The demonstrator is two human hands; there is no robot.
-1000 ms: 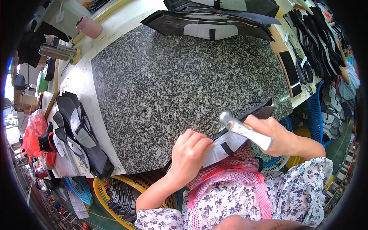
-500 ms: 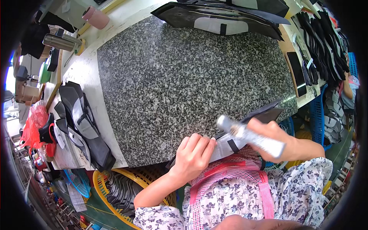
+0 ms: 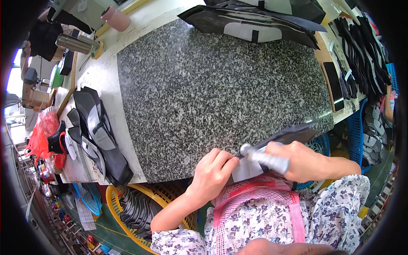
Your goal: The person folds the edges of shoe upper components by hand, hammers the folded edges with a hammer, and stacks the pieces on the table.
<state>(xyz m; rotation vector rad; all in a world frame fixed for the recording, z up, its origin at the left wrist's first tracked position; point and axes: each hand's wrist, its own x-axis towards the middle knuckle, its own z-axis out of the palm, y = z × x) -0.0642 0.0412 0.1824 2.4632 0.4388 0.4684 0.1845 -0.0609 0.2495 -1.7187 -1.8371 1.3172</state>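
At the near edge of the speckled granite slab [image 3: 212, 93], a black and grey flat piece [image 3: 247, 170] lies partly on the slab and partly over its edge. My left hand [image 3: 213, 172] has its fingers bent and pressed together, pinching the edge of that piece. My right hand [image 3: 304, 160] is wrapped round a silver metal hammer [image 3: 268, 160]. The rounded end of the hammer is low over the piece, just right of my left fingertips; whether it touches is hard to tell. Part of the piece is hidden behind the hammer and my right hand.
Stacked black and grey pieces [image 3: 255, 32] lie at the slab's far edge, and more pieces [image 3: 100, 131] at the left. A phone [image 3: 333, 86] rests at the right. Below the table's front stands a yellow basket [image 3: 111, 208] of dark parts. A pink jar [image 3: 116, 19] stands far left.
The hammer and my right hand have come down toward the piece, the hammer's end moving nearer my left fingers. My left hand stays on the piece. The whole view has shifted slightly.
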